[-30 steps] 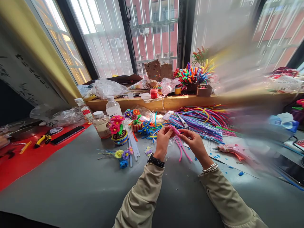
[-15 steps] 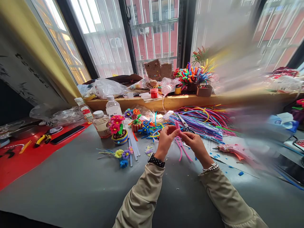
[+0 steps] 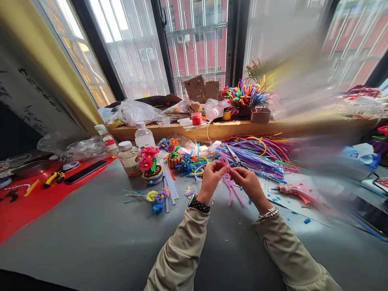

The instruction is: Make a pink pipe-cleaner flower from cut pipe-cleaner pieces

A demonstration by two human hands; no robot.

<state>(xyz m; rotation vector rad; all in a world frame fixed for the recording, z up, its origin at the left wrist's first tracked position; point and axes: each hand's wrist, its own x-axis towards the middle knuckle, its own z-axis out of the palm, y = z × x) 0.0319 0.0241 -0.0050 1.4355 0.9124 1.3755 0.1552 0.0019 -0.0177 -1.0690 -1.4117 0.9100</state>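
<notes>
Above the middle of the grey table (image 3: 115, 242), we see both hands raised close together, with a pink fuzzy piece (image 3: 223, 161) between their fingertips. The left hand (image 3: 211, 180) pinches it between thumb and curled fingers, and the right hand (image 3: 247, 184) pinches it from the other side; we cannot make out its exact shape, as the fingers cover part of it. Just below the hands we find loose pink strands (image 3: 230, 192) on the table, and right behind them a pair of scissors (image 3: 234, 155) lies partly over a plastic-wrapped bundle of fuzzy stems (image 3: 257, 163). To the right we notice a pink glue gun (image 3: 298, 190) near a sheet of paper (image 3: 273, 185) dotted with blue scraps (image 3: 275, 199). To the left of the hands we have a small bunch of fuzzy flowers (image 3: 158, 198) lying beside clear sticks (image 3: 171, 186), and behind it a pot of pink flowers (image 3: 153, 177) standing upright near a capped bottle (image 3: 129, 159). Farther left, we spot a dark phone (image 3: 86, 171) and yellow-handled pliers (image 3: 55, 178) on a red sheet (image 3: 39, 206).
</notes>
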